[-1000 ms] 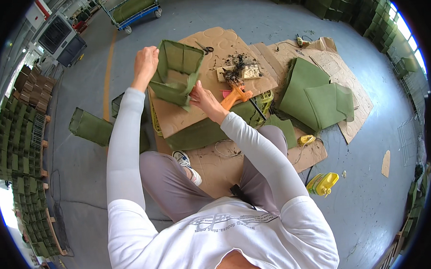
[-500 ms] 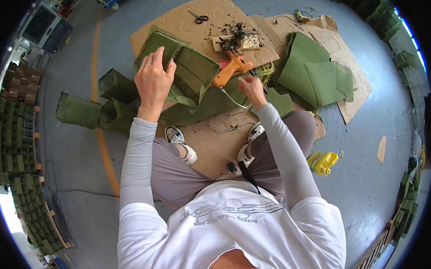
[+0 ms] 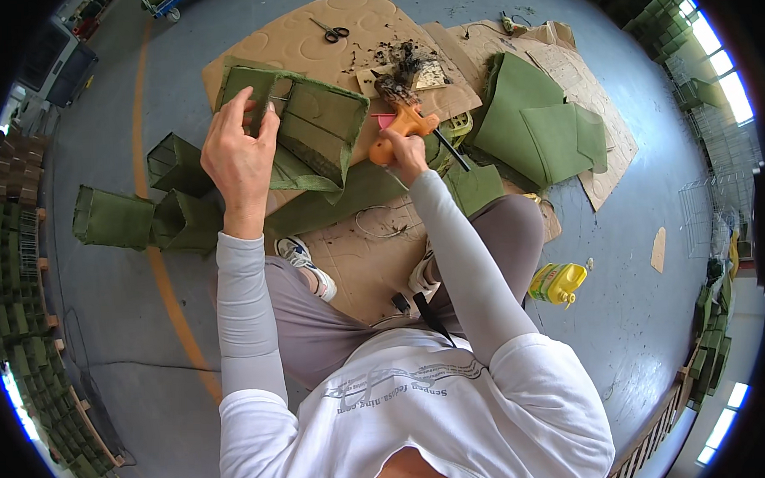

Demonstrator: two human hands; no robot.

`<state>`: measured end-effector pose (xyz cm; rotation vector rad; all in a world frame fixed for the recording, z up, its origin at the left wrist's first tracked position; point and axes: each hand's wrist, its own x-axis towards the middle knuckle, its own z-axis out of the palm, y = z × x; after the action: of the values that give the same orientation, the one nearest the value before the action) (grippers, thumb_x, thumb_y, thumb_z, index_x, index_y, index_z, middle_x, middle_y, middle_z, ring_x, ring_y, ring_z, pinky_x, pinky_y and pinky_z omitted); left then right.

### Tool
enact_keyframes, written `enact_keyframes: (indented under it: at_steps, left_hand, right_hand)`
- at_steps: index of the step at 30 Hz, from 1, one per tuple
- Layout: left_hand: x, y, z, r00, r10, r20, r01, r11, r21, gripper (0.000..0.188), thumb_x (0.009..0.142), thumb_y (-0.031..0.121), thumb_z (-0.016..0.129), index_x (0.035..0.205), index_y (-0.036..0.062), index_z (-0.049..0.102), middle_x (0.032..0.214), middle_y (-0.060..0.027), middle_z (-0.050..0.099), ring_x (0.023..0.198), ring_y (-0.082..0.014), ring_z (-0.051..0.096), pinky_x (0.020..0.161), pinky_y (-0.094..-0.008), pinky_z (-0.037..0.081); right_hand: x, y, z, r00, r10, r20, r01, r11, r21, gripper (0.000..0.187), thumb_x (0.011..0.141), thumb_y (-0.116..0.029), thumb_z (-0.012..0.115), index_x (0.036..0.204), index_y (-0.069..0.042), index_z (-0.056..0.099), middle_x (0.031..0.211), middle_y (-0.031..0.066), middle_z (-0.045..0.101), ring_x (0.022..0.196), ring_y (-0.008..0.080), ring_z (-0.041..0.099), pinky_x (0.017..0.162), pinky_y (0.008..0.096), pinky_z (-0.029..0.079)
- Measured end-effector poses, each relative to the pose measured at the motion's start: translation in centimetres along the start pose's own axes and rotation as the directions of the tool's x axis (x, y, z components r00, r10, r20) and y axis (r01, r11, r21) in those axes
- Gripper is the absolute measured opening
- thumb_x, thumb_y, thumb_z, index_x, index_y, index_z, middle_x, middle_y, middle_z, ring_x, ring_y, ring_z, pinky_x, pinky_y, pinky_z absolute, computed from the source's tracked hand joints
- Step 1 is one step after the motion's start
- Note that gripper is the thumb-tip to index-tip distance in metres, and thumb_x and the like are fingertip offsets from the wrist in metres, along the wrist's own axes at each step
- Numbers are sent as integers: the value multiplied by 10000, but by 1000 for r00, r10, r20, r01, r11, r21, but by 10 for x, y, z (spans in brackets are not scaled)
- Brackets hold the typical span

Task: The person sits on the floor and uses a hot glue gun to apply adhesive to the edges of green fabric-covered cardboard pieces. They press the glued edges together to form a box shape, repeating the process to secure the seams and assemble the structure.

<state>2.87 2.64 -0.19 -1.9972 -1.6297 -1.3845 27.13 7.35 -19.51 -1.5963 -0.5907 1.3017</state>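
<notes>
My right hand (image 3: 407, 156) is closed around the handle of an orange hot glue gun (image 3: 412, 120), its tip among charred black residue. A black glue stick (image 3: 453, 150) juts from the gun's back end. My left hand (image 3: 240, 155) is open, thumb and forefinger apart, over the left side of an open green fabric box (image 3: 319, 119). The box has an inner dividing wall and frayed rims; my hand hides part of its near left side. Whether my fingertips touch it I cannot tell.
Scissors (image 3: 331, 32) lie on the cardboard (image 3: 266, 41). Green fabric sheets (image 3: 522, 124) are piled at the right. Several green boxes (image 3: 112, 216) stand at the left. A yellow bottle (image 3: 558, 283) is beside my right knee. A loose cable (image 3: 382, 230) curls between my shoes.
My right hand has moved left and taken hold of the glue gun's handle. My left hand stays over the box. The whole view has shifted slightly.
</notes>
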Motion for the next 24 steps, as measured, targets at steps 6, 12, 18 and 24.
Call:
enact_keyframes:
  at_steps: [6, 12, 18, 24]
  left_hand:
    - [-2, -5, 1, 999, -4, -54, 3, 1000, -13, 282, 796, 129, 783, 1056, 47, 711, 883, -55, 726, 717, -201, 675, 656, -343, 546]
    - [-4, -4, 1, 998, -25, -52, 24, 1000, -13, 275, 842, 137, 766, 1099, 49, 720, 931, -71, 737, 746, -178, 686, 643, -323, 550]
    - [-3, -7, 2, 993, -9, -118, 5, 999, -32, 253, 800, 152, 781, 1022, 48, 719, 870, -56, 720, 721, -200, 668, 656, -333, 548]
    - [2, 0, 3, 998, -39, -39, 38, 999, -27, 276, 831, 179, 768, 1078, 63, 725, 934, -53, 732, 746, -176, 682, 674, -312, 542]
  right_hand:
    - [9, -3, -33, 928, -75, 365, -143, 834, 533, 357, 891, -136, 681, 1197, -13, 544, 1072, 109, 672, 898, 222, 690, 787, 386, 608]
    - [4, 5, -33, 896, -216, 387, -73, 789, 609, 313, 896, -36, 666, 1186, 5, 558, 1130, 135, 684, 970, 232, 694, 844, 378, 585]
    - [-10, -14, -27, 864, -349, 363, 23, 747, 664, 547, 860, 7, 678, 1357, -59, 459, 1301, 119, 619, 1168, 271, 648, 844, 401, 567]
    - [-43, -41, -51, 707, -569, 420, 97, 667, 739, 713, 863, -101, 686, 1491, -132, 352, 1477, 137, 486, 1369, 337, 489, 944, 424, 528]
